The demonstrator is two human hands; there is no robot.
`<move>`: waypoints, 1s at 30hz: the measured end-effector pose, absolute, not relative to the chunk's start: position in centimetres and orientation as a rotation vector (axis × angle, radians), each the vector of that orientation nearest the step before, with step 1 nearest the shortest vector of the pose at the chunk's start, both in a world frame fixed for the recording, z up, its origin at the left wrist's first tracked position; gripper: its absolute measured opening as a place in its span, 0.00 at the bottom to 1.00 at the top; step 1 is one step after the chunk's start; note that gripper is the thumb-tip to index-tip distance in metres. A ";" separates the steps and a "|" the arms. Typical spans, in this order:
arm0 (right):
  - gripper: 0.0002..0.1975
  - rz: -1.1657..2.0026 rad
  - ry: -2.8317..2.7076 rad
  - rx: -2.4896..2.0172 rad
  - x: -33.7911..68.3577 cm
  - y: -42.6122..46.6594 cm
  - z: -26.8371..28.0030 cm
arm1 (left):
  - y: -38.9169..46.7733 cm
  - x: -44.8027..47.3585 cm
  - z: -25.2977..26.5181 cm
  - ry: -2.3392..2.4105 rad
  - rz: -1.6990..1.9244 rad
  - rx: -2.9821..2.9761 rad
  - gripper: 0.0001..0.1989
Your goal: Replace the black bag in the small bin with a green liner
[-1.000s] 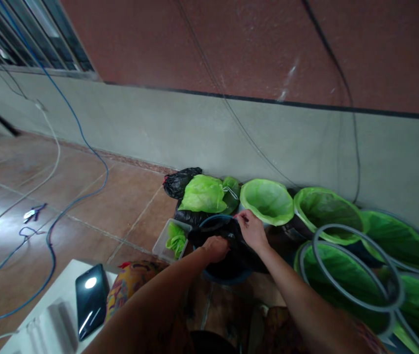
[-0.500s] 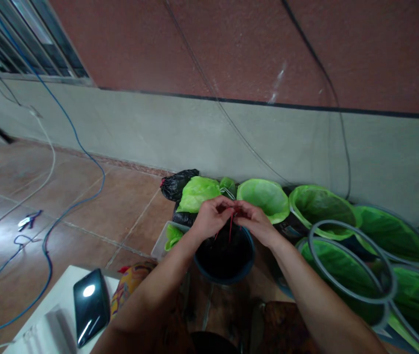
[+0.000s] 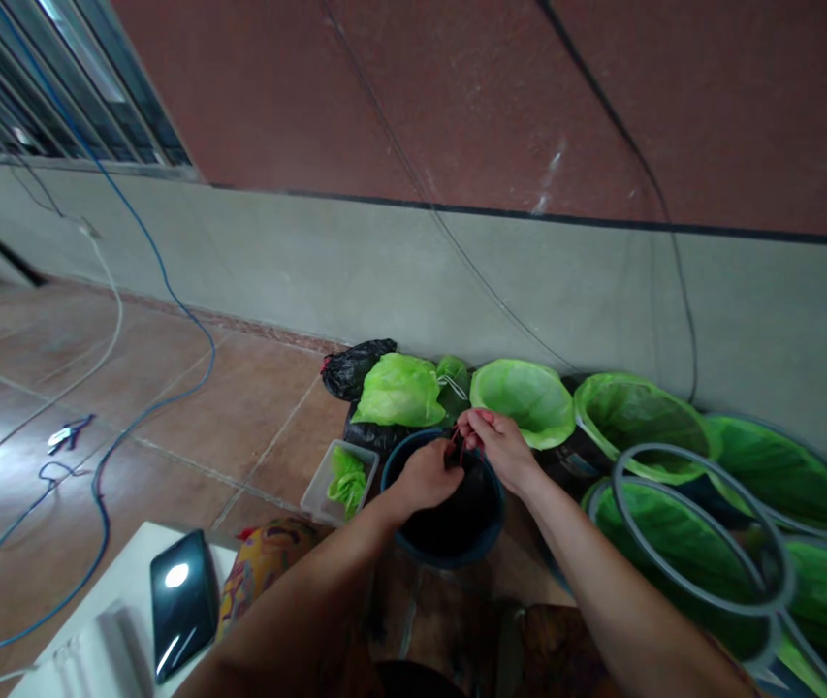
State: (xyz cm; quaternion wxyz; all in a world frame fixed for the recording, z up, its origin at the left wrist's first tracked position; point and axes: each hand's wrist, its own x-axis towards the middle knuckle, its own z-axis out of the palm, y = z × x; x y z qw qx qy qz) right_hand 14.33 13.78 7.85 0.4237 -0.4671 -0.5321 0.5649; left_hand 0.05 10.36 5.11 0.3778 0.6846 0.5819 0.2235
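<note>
- Well, I see both hands over the blue bin (image 3: pixel 449 563), which I take as my clock's hub
- The right hand (image 3: pixel 501 448) sits at the rim toward 1 o'clock, thumb and fingers pinched together on a red drawstring (image 3: pixel 462 448)
- The left hand (image 3: pixel 428 475) is at 11 o'clock, fingertips beside that same cord — whether they are closed on it I cannot tell
- The black bag (image 3: pixel 482 480) is at the bin's mouth, just under the hands; its lower part is lost in the dark
- At 1 o'clock, just beyond the right hand, I have a green-lined bin (image 3: pixel 522 402); at 2 o'clock stands a second lined bin (image 3: pixel 642 427)
- Toward 3 o'clock, grey rings (image 3: pixel 733 610) overlap above more green liners
- At 9 o'clock, near the hub, a clear tray (image 3: pixel 320 490) holds crumpled green plastic (image 3: pixel 346 480)
- At 11 o'clock, a light-green bag (image 3: pixel 399 390) lies beside a black bundle (image 3: pixel 359 370)
- Out at 8 o'clock — well apart from the hands — a dark phone (image 3: pixel 184 606) rests on a white surface (image 3: pixel 129 572)
</note>
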 end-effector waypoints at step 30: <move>0.15 1.033 -2.494 -1.210 17.8 12.9 8.0 | 11.7 0.2 0.8 1.038 0.534 1.564 0.14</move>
